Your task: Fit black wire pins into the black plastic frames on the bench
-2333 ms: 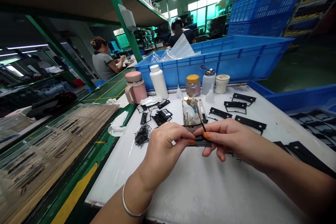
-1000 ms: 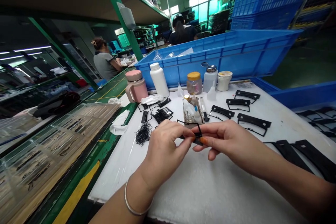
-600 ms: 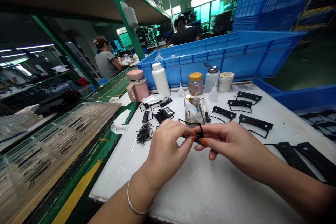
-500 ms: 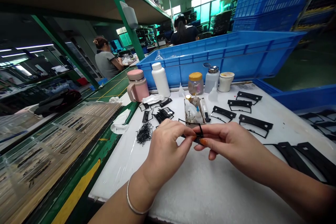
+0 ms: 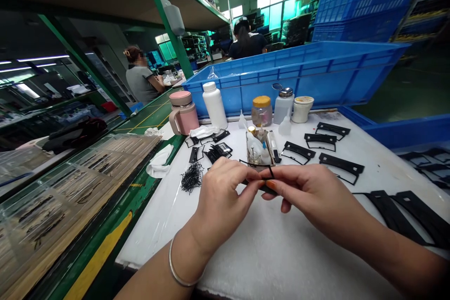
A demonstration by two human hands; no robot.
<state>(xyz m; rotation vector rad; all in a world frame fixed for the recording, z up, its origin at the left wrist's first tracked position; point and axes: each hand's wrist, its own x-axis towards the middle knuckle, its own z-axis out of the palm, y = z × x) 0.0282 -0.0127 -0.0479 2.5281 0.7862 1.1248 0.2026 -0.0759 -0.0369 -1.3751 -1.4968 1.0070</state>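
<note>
Along the white tabletop [image 5: 267, 253], other black frames [image 5: 341, 164] lie spaced apart, seemingly for easy reach, while the left hand [image 5: 225, 201] and right hand [image 5: 309, 192] each pinch one black frame [image 5: 263, 186] in a tight fingertip grip, apparently to steady it.

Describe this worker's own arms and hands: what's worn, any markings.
The arms are bare, with no sleeves or gloves. The left hand wears a thin silver bangle at the wrist. The right hand has orange-painted fingernails.
</note>
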